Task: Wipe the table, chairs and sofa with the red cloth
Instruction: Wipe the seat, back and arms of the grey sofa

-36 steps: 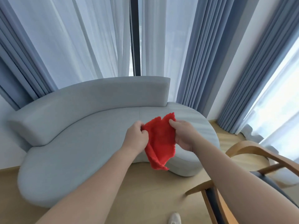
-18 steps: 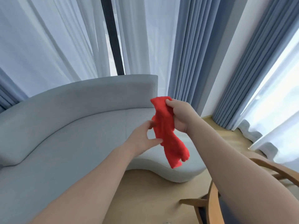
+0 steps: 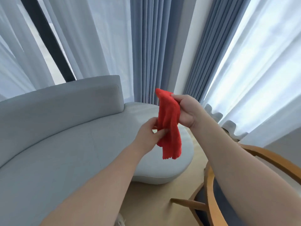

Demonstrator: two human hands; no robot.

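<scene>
We note R hand (image 3: pixel 187 111) grasping top of red cloth (image 3: pixel 170 126), held in air above sofa (image 3: pixel 65 144). L hand (image 3: pixel 150 131) pinches cloth mid-length; chair (image 3: pixel 211 193) at lower right.

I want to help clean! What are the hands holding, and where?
The red cloth: the right hand grips its top end, the left hand pinches its middle.

Sofa (image 3: pixel 65 144) left; chair (image 3: pixel 267 159) right; curtains (image 3: pixel 146 54) behind.
</scene>
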